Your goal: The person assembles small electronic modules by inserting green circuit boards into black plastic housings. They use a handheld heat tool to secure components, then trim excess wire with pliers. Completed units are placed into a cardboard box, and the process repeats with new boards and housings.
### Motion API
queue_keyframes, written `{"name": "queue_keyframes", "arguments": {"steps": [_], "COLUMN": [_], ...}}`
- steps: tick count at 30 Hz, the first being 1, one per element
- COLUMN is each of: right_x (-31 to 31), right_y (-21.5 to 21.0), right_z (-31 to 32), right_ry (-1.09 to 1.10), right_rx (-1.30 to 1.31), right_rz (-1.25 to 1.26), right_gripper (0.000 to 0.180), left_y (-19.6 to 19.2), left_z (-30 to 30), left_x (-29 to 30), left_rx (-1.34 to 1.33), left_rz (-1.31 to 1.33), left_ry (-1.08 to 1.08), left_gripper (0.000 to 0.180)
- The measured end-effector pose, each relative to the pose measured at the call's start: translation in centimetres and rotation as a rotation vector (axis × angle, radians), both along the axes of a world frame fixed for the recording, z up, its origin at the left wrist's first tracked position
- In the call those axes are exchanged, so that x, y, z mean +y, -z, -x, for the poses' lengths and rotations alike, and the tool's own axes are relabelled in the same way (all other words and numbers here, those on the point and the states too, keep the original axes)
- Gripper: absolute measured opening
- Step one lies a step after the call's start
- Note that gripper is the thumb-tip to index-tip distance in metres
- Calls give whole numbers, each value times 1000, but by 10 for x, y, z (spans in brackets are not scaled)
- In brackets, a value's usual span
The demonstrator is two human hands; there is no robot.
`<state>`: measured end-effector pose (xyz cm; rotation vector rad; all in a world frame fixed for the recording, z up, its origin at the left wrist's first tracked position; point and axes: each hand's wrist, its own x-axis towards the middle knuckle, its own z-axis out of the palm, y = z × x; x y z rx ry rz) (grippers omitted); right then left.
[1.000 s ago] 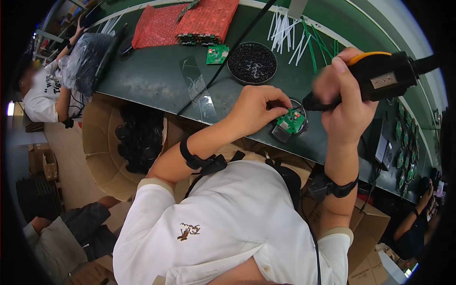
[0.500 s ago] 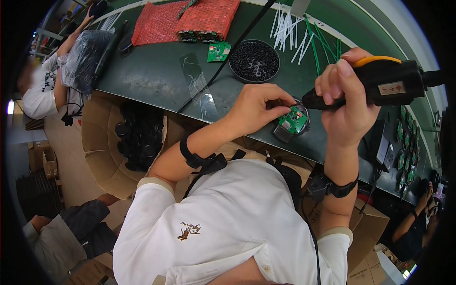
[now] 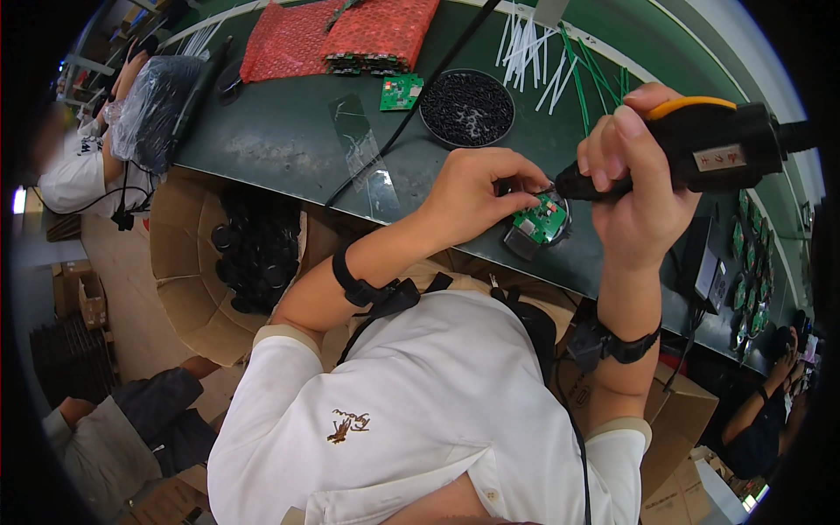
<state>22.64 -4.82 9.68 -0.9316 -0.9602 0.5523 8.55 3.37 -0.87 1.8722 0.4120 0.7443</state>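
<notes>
My right hand (image 3: 643,179) is closed round a black electric screwdriver (image 3: 713,150) with an orange strip on top. The tool lies almost level, its nose pointing left toward my other hand. My left hand (image 3: 490,194) pinches thumb and forefinger together right beside the screwdriver's tip; what sits between them is too small to make out. Just under the fingertips is a green circuit board (image 3: 541,220), set in a dark round housing (image 3: 525,247) at the table's near edge. A round dish (image 3: 423,122) full of small black pieces, apparently screws, stands beyond my left hand.
Red bubble-wrap packs (image 3: 297,39) and a loose green board (image 3: 401,92) lie farther back. White and green strips (image 3: 525,52) are at the far side. A black cable (image 3: 420,109) crosses the table. Several boards (image 3: 751,262) lie at right; a carton (image 3: 179,262) holds black parts.
My left fingers have shifted very slightly by the screwdriver's tip. The tool and the board stay almost where they were.
</notes>
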Motion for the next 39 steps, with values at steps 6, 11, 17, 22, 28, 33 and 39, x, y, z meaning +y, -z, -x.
{"name": "queue_keyframes", "arguments": {"steps": [6, 11, 17, 22, 28, 33, 39], "right_x": [6, 9, 10, 11, 13, 14, 14], "right_y": [7, 15, 20, 21, 22, 23, 21], "right_z": [2, 1, 2, 0, 1, 2, 4], "right_ry": [72, 83, 88, 90, 96, 92, 96], "right_rx": [-63, -81, -78, -105, -93, -106, -127], "right_rz": [-15, -13, -2, 2, 23, 26, 59], "right_gripper": [22, 21, 22, 22, 23, 23, 23], "left_y": [-2, 8, 6, 6, 5, 6, 7], "left_z": [-7, -7, -7, -7, -6, -6, -6], "left_x": [0, 2, 2, 2, 1, 0, 0], "left_rx": [28, 41, 80, 93, 112, 107, 104], "left_rz": [-93, -163, -114, -69, -25, -31, -94], "left_ry": [-5, 17, 29, 26, 20, 9, 2], "left_gripper": [38, 49, 51, 51, 51, 51, 51]}}
